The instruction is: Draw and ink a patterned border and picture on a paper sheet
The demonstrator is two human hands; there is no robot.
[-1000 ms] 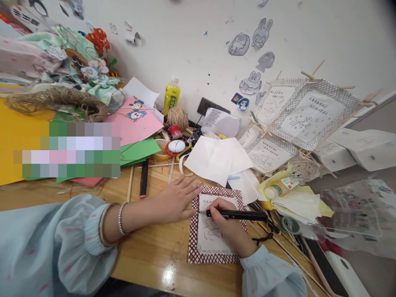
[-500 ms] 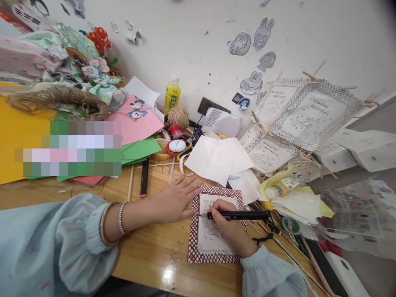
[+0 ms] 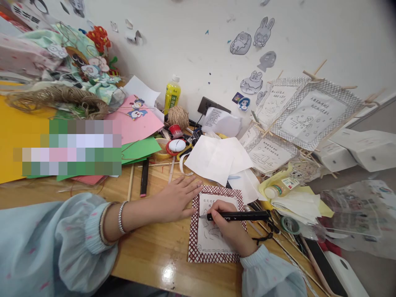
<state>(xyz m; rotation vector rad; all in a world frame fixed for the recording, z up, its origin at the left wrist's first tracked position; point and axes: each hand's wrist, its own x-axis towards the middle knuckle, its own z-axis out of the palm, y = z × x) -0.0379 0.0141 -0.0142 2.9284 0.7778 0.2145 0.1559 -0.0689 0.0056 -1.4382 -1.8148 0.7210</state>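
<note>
A sheet of paper [image 3: 206, 243] with a dark red crosshatched border, a line drawing and some written characters lies on the wooden table. Over it, my right hand [image 3: 230, 227] grips a black marker [image 3: 244, 215], whose tip points left onto the drawing. That hand covers the right part of the drawing. Flat, with fingers stretched out, my left hand [image 3: 176, 200] rests on the table, its fingertips at the sheet's upper left edge. Another black marker [image 3: 144, 177] lies beyond my left wrist.
Blank white papers [image 3: 219, 159] lie behind the sheet. A yellow-green bottle [image 3: 172, 95] and a twine ball [image 3: 177, 117] stand near the wall. Bordered drawings on a stick frame [image 3: 312, 115] lean at right. Coloured paper [image 3: 140, 123] fills the left; a green tape roll [image 3: 290, 225] lies right.
</note>
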